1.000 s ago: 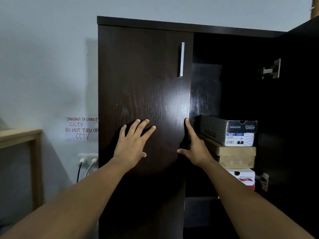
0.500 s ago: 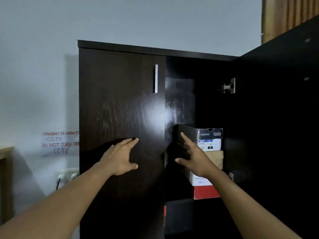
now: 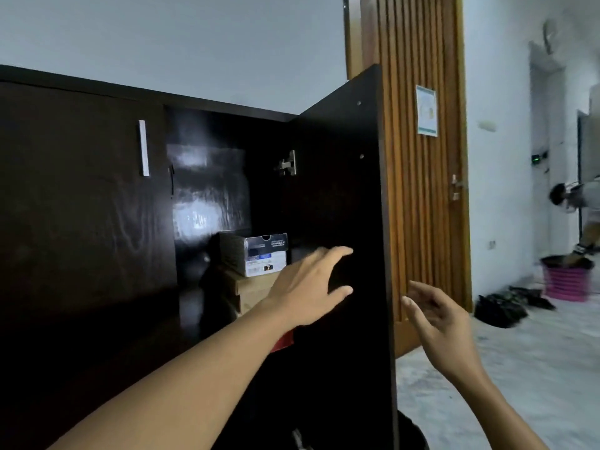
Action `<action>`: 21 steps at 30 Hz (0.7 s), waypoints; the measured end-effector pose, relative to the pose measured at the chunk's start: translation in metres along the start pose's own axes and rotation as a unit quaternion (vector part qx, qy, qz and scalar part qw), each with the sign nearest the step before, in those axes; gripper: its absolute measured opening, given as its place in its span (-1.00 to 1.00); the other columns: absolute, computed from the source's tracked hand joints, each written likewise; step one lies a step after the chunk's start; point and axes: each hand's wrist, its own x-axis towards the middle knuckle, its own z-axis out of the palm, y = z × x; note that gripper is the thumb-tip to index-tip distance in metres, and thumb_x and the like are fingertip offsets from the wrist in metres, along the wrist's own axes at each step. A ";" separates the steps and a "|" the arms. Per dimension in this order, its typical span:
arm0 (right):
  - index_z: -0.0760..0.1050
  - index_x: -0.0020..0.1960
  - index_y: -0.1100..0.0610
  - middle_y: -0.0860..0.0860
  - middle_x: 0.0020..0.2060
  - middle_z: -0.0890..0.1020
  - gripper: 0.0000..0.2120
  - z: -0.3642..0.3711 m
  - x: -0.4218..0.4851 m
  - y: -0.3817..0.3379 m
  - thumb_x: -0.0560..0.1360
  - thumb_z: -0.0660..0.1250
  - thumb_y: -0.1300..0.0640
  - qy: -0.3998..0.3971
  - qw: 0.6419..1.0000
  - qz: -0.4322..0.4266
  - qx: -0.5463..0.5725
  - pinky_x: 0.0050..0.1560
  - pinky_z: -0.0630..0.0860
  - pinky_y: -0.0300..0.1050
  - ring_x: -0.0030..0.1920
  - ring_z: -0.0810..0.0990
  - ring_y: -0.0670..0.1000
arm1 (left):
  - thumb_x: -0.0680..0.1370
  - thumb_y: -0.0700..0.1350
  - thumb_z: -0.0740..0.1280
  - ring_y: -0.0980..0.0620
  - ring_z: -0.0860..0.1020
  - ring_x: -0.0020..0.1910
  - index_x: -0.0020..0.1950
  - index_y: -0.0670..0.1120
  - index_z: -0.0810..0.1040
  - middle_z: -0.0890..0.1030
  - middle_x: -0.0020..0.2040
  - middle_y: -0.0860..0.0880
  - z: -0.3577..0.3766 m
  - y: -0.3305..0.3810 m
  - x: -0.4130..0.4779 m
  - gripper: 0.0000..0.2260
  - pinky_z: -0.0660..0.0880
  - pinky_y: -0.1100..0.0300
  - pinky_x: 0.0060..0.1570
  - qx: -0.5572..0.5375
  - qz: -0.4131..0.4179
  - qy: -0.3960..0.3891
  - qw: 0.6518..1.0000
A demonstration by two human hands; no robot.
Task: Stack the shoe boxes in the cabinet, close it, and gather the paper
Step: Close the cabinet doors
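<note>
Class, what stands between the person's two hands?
The open cabinet door: its free edge stands between the left hand and right hand, in the head view.

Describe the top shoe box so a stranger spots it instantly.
Find the dark cabinet, then the bay beside its open door. The top shoe box of the stack there is dark grey with a white end label; the cardboard box beneath is plain brown.

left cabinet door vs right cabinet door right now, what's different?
The left door is shut flush, while the right door stands wide open. The left door shows its outer face with a pale bar handle; the right door shows its inner face, with a metal hinge at its back edge. Both are dark brown.
</note>
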 end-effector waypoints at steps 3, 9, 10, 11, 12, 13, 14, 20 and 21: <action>0.60 0.19 0.07 0.01 0.01 0.72 -0.36 -0.004 0.017 0.014 0.32 0.42 -0.37 -0.063 0.994 0.042 0.076 0.08 0.62 0.02 0.06 0.69 0.02 | 0.60 0.11 0.30 0.00 0.49 0.27 0.54 0.25 0.07 0.43 0.37 0.07 0.014 0.024 0.029 -0.41 0.52 0.04 0.10 0.008 0.030 0.007 0.999; 0.64 0.05 0.31 0.18 -0.10 0.73 -0.83 0.005 0.033 0.019 0.57 0.31 0.26 -0.125 0.965 0.135 0.184 -0.09 0.64 -0.11 -0.05 0.70 0.12 | 0.63 0.10 0.24 -0.02 0.52 0.17 0.58 0.23 0.03 0.38 0.39 0.02 0.032 0.032 0.056 -0.42 0.51 0.11 -0.07 0.042 0.025 0.007 0.999; 0.64 0.02 0.32 0.19 -0.12 0.72 -0.84 0.007 0.034 0.017 0.56 0.32 0.27 -0.130 0.963 0.142 0.188 -0.10 0.65 -0.09 -0.09 0.70 0.11 | 0.63 0.12 0.24 -0.01 0.53 0.13 0.58 0.23 0.07 0.38 0.39 0.03 0.031 0.031 0.055 -0.44 0.50 0.13 -0.10 0.043 0.021 0.016 0.999; 0.65 0.00 0.33 0.21 -0.14 0.72 -0.85 0.011 0.034 0.015 0.55 0.34 0.27 -0.138 0.960 0.148 0.192 -0.09 0.66 -0.06 -0.11 0.70 0.10 | 0.62 0.13 0.25 0.01 0.55 0.09 0.57 0.22 0.12 0.40 0.36 0.03 0.028 0.030 0.051 -0.45 0.48 0.15 -0.12 0.044 0.020 0.029 0.998; 0.64 -0.01 0.35 0.23 -0.13 0.71 -0.85 0.015 0.034 0.014 0.54 0.36 0.27 -0.149 0.957 0.150 0.197 -0.07 0.67 -0.02 -0.12 0.69 0.11 | 0.61 0.14 0.26 0.01 0.56 0.04 0.55 0.20 0.17 0.42 0.33 0.03 0.025 0.027 0.047 -0.47 0.48 0.16 -0.14 0.046 0.020 0.042 0.998; 0.63 -0.02 0.38 0.26 -0.13 0.70 -0.84 0.022 0.032 0.012 0.52 0.37 0.27 -0.162 0.954 0.151 0.201 -0.05 0.67 0.01 -0.12 0.69 0.13 | 0.60 0.15 0.27 0.02 0.56 0.01 0.52 0.19 0.21 0.44 0.28 0.03 0.020 0.023 0.041 -0.49 0.49 0.16 -0.16 0.046 0.018 0.054 0.997; 0.61 -0.01 0.42 0.30 -0.12 0.69 -0.82 0.029 0.030 0.010 0.50 0.39 0.27 -0.177 0.951 0.150 0.205 -0.04 0.66 0.04 -0.12 0.68 0.15 | 0.59 0.16 0.29 0.02 0.57 -0.03 0.49 0.17 0.25 0.46 0.23 0.04 0.015 0.018 0.035 -0.51 0.52 0.15 -0.16 0.041 0.017 0.065 0.997; 0.60 0.09 0.25 0.15 -0.05 0.63 -0.65 0.104 0.013 -0.012 0.34 0.51 0.20 -0.240 0.941 0.120 0.205 -0.11 0.64 -0.11 -0.10 0.66 -0.01 | 0.54 0.13 0.39 0.06 0.57 -0.07 0.35 0.05 0.42 0.55 0.10 0.05 -0.031 -0.036 -0.020 -0.58 0.58 0.11 -0.11 0.020 0.016 0.114 0.993; 0.59 0.17 0.17 0.10 0.03 0.64 -0.56 0.119 0.011 -0.013 0.31 0.53 0.16 -0.246 0.943 0.108 0.197 -0.07 0.63 -0.15 -0.05 0.67 -0.07 | 0.53 0.13 0.39 0.07 0.58 -0.04 0.35 0.06 0.43 0.57 0.11 0.06 -0.037 -0.046 -0.030 -0.58 0.58 0.10 -0.08 0.019 0.003 0.117 0.993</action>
